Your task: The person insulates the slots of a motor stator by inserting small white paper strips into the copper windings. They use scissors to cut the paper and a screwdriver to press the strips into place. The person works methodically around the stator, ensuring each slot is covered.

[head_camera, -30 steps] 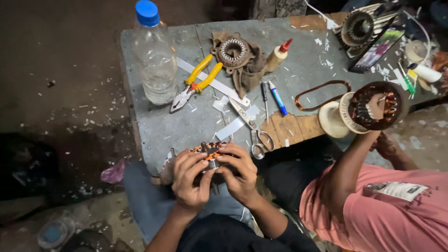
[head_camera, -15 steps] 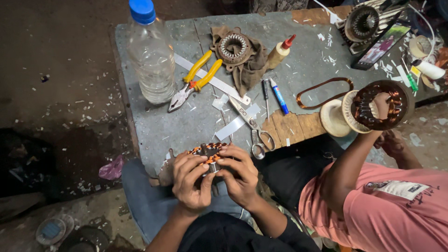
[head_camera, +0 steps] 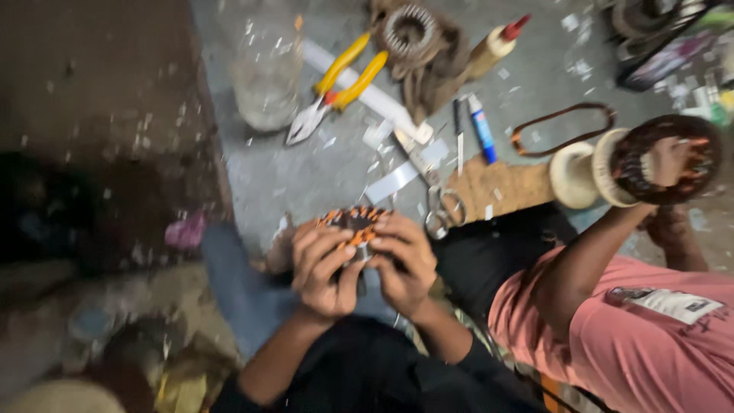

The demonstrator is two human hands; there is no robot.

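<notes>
I see the grey, scrap-littered counter [head_camera: 306, 176] filling the upper frame. At four o'clock a co-worker in a pink shirt [head_camera: 634, 329] lifts a dark ring-shaped winding [head_camera: 665, 157]. My left hand [head_camera: 325, 264] and right hand [head_camera: 405, 264] sit together at centre, fingers curled, both clamped around a round motor stator with orange-and-copper coils [head_camera: 353, 222], held at the counter's near edge. At twelve o'clock lie yellow-handled pliers [head_camera: 336, 84]; at two o'clock of my hands, steel scissors [head_camera: 440, 203].
</notes>
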